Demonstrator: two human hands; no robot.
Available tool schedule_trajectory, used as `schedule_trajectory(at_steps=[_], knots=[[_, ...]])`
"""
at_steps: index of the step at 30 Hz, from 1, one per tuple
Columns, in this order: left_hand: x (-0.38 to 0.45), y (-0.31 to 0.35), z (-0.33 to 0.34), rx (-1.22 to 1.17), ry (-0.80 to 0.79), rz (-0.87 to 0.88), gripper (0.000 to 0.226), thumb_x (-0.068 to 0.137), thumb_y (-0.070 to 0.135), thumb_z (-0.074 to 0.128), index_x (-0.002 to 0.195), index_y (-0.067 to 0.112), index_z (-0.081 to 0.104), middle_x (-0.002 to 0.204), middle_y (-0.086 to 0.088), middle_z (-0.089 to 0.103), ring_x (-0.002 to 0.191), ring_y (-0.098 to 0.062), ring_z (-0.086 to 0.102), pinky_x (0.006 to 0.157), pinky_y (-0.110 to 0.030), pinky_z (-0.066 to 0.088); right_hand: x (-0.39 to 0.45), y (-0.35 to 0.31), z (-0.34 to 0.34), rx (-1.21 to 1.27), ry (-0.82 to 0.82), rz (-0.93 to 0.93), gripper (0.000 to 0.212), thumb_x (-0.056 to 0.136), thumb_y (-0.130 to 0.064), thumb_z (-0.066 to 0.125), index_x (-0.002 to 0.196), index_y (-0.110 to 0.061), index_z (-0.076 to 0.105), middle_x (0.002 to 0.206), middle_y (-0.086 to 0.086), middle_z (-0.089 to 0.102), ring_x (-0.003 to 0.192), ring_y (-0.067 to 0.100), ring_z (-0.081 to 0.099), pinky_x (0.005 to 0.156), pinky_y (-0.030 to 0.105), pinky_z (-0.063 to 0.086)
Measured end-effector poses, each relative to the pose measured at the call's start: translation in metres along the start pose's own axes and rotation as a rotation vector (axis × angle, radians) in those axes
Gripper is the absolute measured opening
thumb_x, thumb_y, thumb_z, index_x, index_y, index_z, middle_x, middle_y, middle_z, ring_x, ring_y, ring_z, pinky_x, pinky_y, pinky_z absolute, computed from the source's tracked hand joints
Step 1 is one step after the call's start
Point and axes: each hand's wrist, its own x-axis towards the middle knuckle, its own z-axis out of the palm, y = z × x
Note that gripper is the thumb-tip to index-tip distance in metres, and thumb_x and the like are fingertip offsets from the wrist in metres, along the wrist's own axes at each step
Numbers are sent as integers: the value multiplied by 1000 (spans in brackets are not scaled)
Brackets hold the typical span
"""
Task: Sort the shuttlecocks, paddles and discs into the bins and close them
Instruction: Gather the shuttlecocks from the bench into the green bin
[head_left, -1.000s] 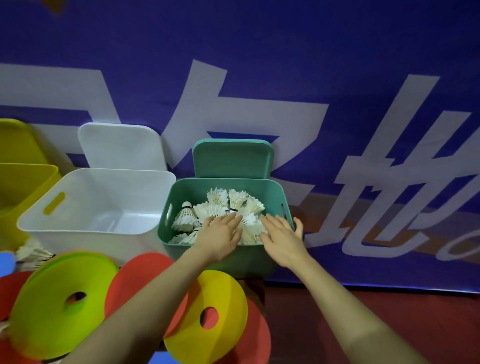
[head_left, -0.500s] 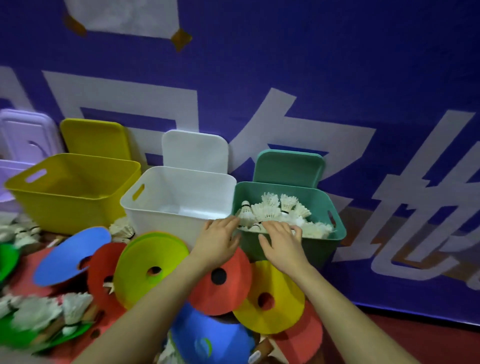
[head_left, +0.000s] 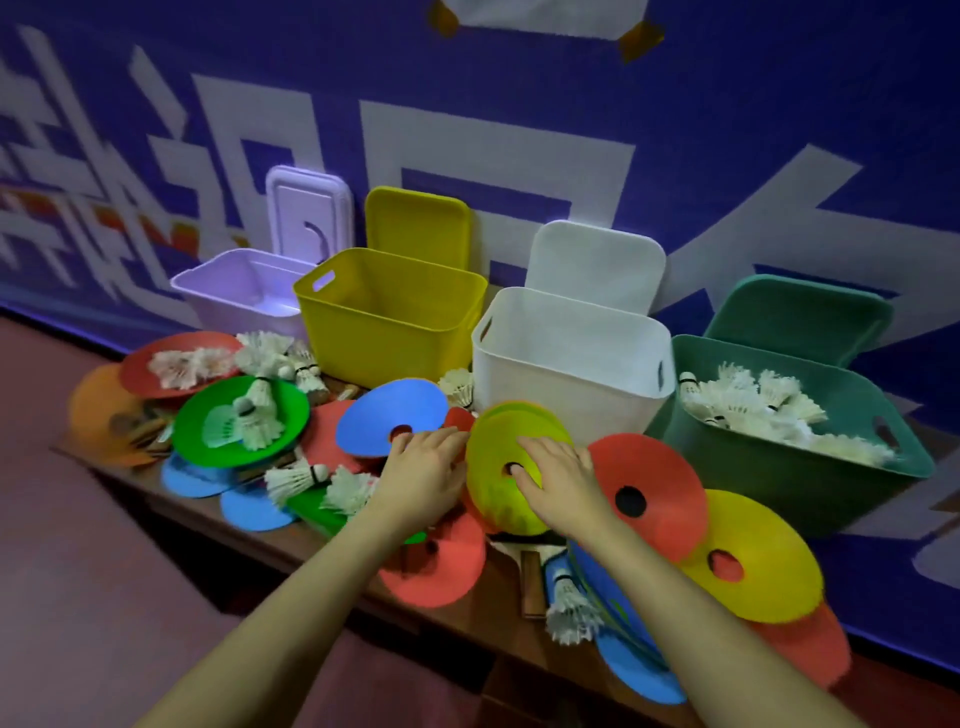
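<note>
Hands over the lime-yellow disc (head_left: 498, 467) at the table's (head_left: 467, 618) front, with four lidless bins lined up behind.

The right hand (head_left: 558, 480) lies flat on that disc, fingers straight and released; the left hand (head_left: 423, 470) rests loosely at its left edge beside the blue disc (head_left: 389, 415), gripping nothing. The green bin (head_left: 769, 467) at far right holds shuttlecocks (head_left: 748, 402); the white bin (head_left: 566, 364), yellow bin (head_left: 389, 322) and lilac bin (head_left: 239, 296) stand to its left. More shuttlecocks lie on the green disc (head_left: 241, 421).
</note>
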Motion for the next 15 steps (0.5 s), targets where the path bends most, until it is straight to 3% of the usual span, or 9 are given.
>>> schedule_trajectory(at_steps=[4,7,10,15], knots=[[-23,-47,1,-12,3,-83,64,77,46,27,121,12,61,122,-7,62,109,-31,58,91,-46,37,12,-32,18,13,-65,-154,55,89,-53,33,137,-28,43,136,-9,47,128,12,38,92,29,16],[-32,-74,5,-10,-33,-170,56,81,39,34,127,15,56,128,-4,57,118,-29,50,97,-42,29,21,-53,36,80,-57,-272,42,93,-39,44,133,-26,47,133,-10,49,126,12,39,90,29,15],[-36,-99,14,16,-78,-226,47,89,41,41,130,21,51,133,3,52,123,-24,44,100,-38,23,31,-71,55,129,-39,-370,43,90,-34,44,130,-22,53,128,-7,54,120,14,45,86,24,12],[-35,-129,24,63,-153,-304,47,90,48,48,131,26,49,134,6,50,126,-20,41,101,-36,22,55,-90,86,89,-15,-396,40,76,-28,60,114,-18,64,110,-4,65,100,20,60,84,32,20]])
